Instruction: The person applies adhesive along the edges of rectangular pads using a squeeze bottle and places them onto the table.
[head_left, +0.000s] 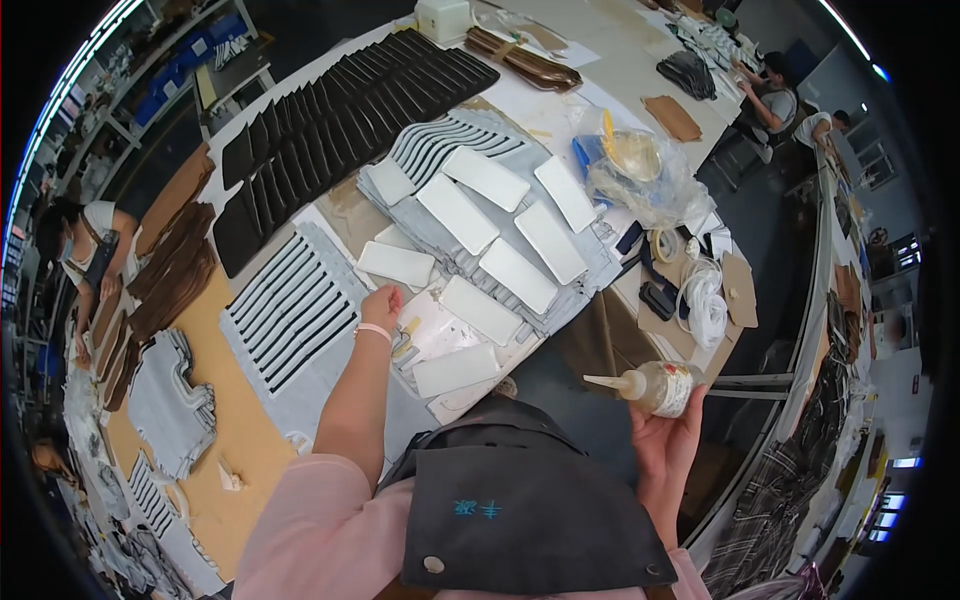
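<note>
My right hand [668,442] is wrapped around a squeeze bottle [668,388] with a printed label, its long pale nozzle pointing left. My left hand [382,304] is curled closed over the table, by the lower edge of a white rectangular pad [397,263]; whatever its fingers hold, if anything, is hidden. Several similar white pads, one of them a pad at the front [457,371], lie on and around a stack of grey pieces [590,250]. To the left of my left hand is a fanned row of grey pieces with dark edges [290,310].
Dark brown pieces [340,120] lie in overlapping rows at the back left. On the right are a plastic bag [660,185], a tape roll [665,245] and a white cord bundle [706,305]. A person [100,240] works at the left; others sit at the far right.
</note>
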